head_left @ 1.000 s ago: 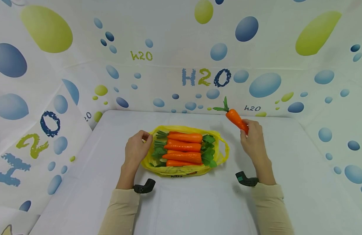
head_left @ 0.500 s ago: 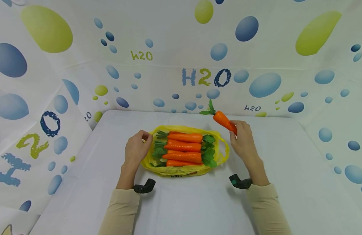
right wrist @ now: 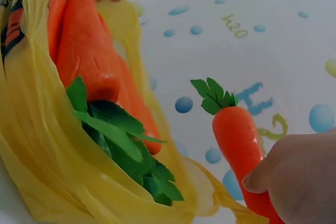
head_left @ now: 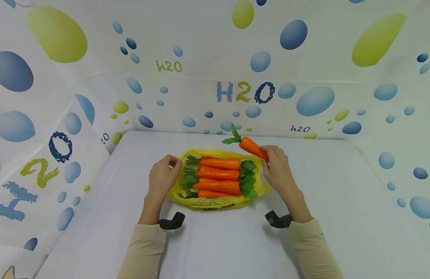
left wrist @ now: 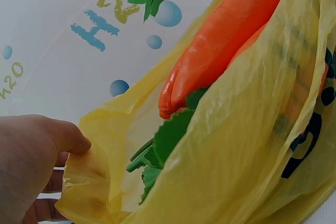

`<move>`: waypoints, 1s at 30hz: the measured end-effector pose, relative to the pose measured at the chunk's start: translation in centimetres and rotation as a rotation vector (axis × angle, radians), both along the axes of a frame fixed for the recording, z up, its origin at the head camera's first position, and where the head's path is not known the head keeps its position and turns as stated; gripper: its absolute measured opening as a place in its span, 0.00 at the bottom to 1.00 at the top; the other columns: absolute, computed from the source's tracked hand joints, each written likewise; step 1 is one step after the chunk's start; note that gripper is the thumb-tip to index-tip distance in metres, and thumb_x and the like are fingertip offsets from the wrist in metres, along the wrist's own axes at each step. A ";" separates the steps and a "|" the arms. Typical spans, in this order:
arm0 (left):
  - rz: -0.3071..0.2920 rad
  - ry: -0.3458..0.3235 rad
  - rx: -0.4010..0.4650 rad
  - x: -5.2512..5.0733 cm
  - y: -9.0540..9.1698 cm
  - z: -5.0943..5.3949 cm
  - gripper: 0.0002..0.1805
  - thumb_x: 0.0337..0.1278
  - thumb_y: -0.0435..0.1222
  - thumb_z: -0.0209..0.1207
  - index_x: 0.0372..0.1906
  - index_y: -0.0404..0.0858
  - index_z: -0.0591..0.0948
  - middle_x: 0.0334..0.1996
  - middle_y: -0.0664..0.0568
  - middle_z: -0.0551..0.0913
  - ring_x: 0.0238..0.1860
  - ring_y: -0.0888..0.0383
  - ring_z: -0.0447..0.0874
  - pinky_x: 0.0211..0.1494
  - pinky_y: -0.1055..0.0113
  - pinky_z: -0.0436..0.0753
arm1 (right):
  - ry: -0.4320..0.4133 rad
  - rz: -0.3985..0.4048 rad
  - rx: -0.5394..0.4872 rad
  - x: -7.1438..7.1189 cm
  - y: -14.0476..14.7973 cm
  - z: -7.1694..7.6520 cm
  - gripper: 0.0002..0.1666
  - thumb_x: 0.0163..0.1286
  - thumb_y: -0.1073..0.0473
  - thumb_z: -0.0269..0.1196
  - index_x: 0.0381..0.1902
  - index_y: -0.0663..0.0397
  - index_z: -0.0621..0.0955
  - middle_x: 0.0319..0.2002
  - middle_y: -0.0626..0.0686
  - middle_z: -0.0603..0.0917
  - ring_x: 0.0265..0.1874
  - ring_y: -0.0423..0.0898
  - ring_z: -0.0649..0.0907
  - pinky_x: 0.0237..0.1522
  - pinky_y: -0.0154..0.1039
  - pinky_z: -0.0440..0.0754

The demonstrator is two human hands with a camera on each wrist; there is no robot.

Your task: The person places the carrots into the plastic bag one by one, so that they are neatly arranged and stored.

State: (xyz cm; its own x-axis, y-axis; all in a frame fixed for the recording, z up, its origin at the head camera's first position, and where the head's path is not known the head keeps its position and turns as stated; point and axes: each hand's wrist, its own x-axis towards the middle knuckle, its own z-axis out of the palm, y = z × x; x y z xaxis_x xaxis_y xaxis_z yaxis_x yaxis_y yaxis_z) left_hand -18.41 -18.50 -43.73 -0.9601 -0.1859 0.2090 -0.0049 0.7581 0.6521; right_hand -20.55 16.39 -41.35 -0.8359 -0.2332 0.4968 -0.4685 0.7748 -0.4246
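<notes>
A yellow plastic bag (head_left: 207, 204) lies wide open on the table with several orange carrots (head_left: 220, 174) side by side in it, some leafy ends pointing left and others right. At the bag's left end my left hand (head_left: 163, 174) pinches its rim; the left wrist view shows the thumb on the plastic (left wrist: 97, 174) and the fingers behind it. My right hand (head_left: 279, 168) grips one more carrot (head_left: 251, 147) by its narrow end, above the bag's far right corner. Its green leaves point up and left. In the right wrist view this held carrot (right wrist: 236, 135) is apart from the others.
The bag rests on a white-covered table (head_left: 221, 240). Behind and beside the table hangs a white sheet (head_left: 201, 35) printed with blue and green drops and "H2O" lettering. A black wrist camera (head_left: 172, 221) sits on each forearm.
My right hand has moved left and slightly nearer with the carrot, from beyond the bag's right side to over its far right corner. The left hand and the bag stay in place.
</notes>
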 end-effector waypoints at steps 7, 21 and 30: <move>-0.002 -0.002 -0.001 -0.1 0.0 -0.1 0.15 0.70 0.45 0.54 0.44 0.37 0.82 0.39 0.44 0.87 0.26 0.53 0.76 0.29 0.67 0.73 | 0.060 0.080 0.034 0.0 -1.1 -0.4 0.20 0.67 0.72 0.62 0.57 0.63 0.76 0.55 0.63 0.80 0.53 0.61 0.78 0.58 0.59 0.74; 0.003 0.001 0.001 -0.1 0.0 0.0 0.15 0.69 0.45 0.54 0.43 0.37 0.82 0.38 0.44 0.87 0.24 0.54 0.75 0.27 0.67 0.73 | 0.070 0.124 0.098 0.7 -2.9 -1.0 0.21 0.67 0.70 0.64 0.58 0.57 0.77 0.56 0.57 0.82 0.56 0.56 0.78 0.54 0.52 0.72; 0.004 0.003 -0.004 0.0 0.0 0.1 0.15 0.69 0.45 0.54 0.44 0.37 0.82 0.38 0.44 0.87 0.25 0.53 0.76 0.29 0.66 0.73 | 0.142 0.166 0.164 1.1 -4.4 -1.4 0.20 0.65 0.69 0.66 0.55 0.57 0.79 0.54 0.56 0.84 0.56 0.54 0.80 0.55 0.52 0.74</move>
